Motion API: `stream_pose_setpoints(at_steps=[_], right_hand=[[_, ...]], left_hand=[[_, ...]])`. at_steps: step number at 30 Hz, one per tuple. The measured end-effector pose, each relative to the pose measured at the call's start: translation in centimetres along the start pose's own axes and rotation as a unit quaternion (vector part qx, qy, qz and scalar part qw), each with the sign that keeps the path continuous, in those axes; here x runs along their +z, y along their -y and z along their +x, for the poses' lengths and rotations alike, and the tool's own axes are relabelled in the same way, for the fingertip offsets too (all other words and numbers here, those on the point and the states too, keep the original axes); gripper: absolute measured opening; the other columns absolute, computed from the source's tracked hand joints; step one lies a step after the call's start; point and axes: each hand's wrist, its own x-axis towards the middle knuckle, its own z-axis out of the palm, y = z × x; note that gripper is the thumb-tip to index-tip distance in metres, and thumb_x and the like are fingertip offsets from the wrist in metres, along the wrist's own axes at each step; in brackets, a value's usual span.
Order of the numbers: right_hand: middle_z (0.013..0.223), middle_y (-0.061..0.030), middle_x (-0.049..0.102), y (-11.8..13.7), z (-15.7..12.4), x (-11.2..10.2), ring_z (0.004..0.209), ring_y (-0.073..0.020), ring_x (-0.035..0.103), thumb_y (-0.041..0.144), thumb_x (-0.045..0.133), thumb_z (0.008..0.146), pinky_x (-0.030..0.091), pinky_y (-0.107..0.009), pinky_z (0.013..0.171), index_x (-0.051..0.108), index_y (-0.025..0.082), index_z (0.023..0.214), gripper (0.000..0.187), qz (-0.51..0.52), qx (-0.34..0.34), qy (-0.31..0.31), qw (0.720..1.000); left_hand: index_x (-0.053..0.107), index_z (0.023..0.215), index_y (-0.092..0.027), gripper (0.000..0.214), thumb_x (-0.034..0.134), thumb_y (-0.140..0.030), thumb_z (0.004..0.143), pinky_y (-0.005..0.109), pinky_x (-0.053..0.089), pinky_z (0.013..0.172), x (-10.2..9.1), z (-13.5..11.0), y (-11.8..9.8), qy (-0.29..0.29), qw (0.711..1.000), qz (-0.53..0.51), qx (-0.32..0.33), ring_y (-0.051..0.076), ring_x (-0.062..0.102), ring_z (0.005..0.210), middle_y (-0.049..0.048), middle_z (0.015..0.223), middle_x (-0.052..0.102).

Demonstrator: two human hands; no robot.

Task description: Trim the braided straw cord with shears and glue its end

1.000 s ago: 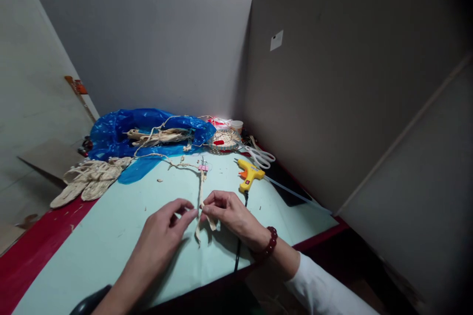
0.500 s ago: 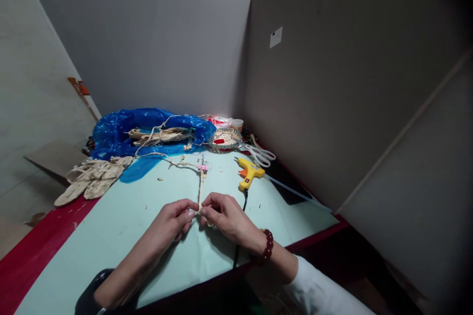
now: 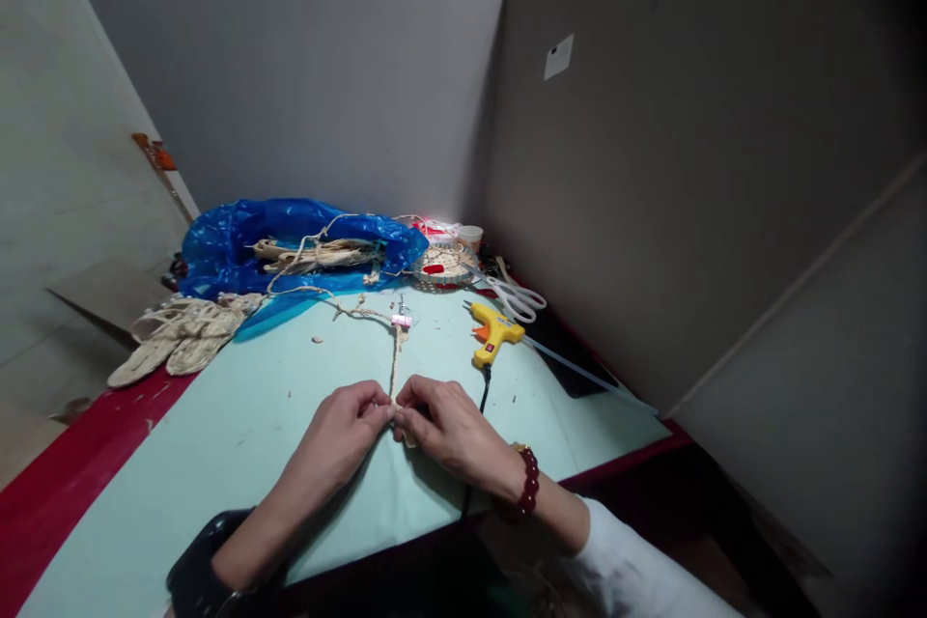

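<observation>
A narrow braided cord of pale straw-like fibre (image 3: 395, 362) runs down the table from a small pink-and-white clip (image 3: 401, 321) toward me. My left hand (image 3: 354, 420) pinches its near end between thumb and forefinger. Close against it, my right hand (image 3: 438, 425) is also closed on the cord, thumb and fingertips together. The two sets of fingertips meet, and they hide the strands between them. A bit of pale fibre shows below the right fingers. Beyond the clip, a thin twisted cord (image 3: 348, 309) trails left toward a blue plastic bag.
The blue bag (image 3: 217, 237) holds a bundle of dry fibre (image 3: 319, 255). Woven sandals (image 3: 195, 338) lie at the left edge. On the right are a yellow glue gun (image 3: 495, 332) with a black cable, white-handled scissors (image 3: 516, 297) and a round woven piece (image 3: 443, 263). Grey partitions (image 3: 348, 77) stand behind.
My left fingertips have come closer to the right ones, so the hands now touch at the cord. The whole view has shifted slightly.
</observation>
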Motion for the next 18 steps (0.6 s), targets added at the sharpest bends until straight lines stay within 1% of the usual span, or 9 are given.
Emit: stream_pose_setpoints(at_steps=[4,6,9,11,14,18], right_hand=[[0.072,-0.0028,0.069,-0.1,-0.4,0.7,0.066,-0.0164,0.058,0.023,0.057,0.091,0.038,-0.027,0.064,0.059,0.018,0.08,0.013,-0.066,0.016,-0.039,0.997],[0.071,-0.0031,0.066,-0.1,-0.6,0.9,0.067,-0.0176,0.056,0.024,0.058,0.091,0.038,-0.029,0.065,0.06,0.018,0.079,0.013,-0.1,0.018,-0.063,0.993],[0.07,-0.0023,0.063,0.2,-0.8,1.0,0.071,-0.0187,0.054,0.021,0.059,0.089,0.038,-0.03,0.069,0.06,0.018,0.078,0.012,-0.14,0.001,-0.095,0.986],[0.072,-0.0026,0.063,0.3,-0.9,0.9,0.075,-0.0193,0.052,0.018,0.058,0.089,0.039,-0.031,0.072,0.059,0.018,0.078,0.011,-0.163,-0.024,-0.113,0.98],[0.078,-0.0042,0.062,0.1,-1.0,1.1,0.079,-0.0199,0.049,0.015,0.056,0.088,0.038,-0.032,0.073,0.059,0.016,0.08,0.009,-0.201,-0.081,-0.133,0.967],[0.074,-0.0049,0.058,-0.5,-0.9,1.5,0.075,-0.0203,0.043,0.008,0.05,0.088,0.033,-0.035,0.07,0.058,0.016,0.076,0.016,-0.259,-0.175,-0.144,0.939]], left_hand=[[0.064,0.112,-0.017,0.026,0.062,-0.032,0.091,0.043,0.056,0.078,0.0,-0.5,-1.4,0.001,0.997,0.078,-0.012,0.023,0.067,0.092,0.0065,0.112,0.068],[0.064,0.112,-0.017,0.026,0.061,-0.032,0.091,0.043,0.056,0.078,0.0,-0.7,-1.7,0.001,0.996,0.092,-0.017,0.022,0.068,0.091,0.0064,0.111,0.068],[0.064,0.112,-0.017,0.026,0.061,-0.032,0.091,0.042,0.057,0.077,0.1,-0.7,-1.7,0.004,0.995,0.096,-0.024,0.022,0.068,0.09,0.0063,0.111,0.068],[0.063,0.113,-0.017,0.027,0.061,-0.032,0.091,0.042,0.057,0.077,0.2,-0.7,-1.6,0.002,0.995,0.092,-0.027,0.022,0.068,0.091,0.0066,0.111,0.068],[0.063,0.115,-0.017,0.028,0.061,-0.032,0.091,0.044,0.056,0.079,0.3,-0.7,-1.7,0.0,0.996,0.078,-0.033,0.023,0.067,0.093,0.0072,0.114,0.067],[0.062,0.116,-0.018,0.029,0.061,-0.033,0.091,0.045,0.056,0.081,0.3,-1.0,-1.9,0.007,0.998,0.036,-0.048,0.024,0.067,0.097,0.0075,0.117,0.066]])
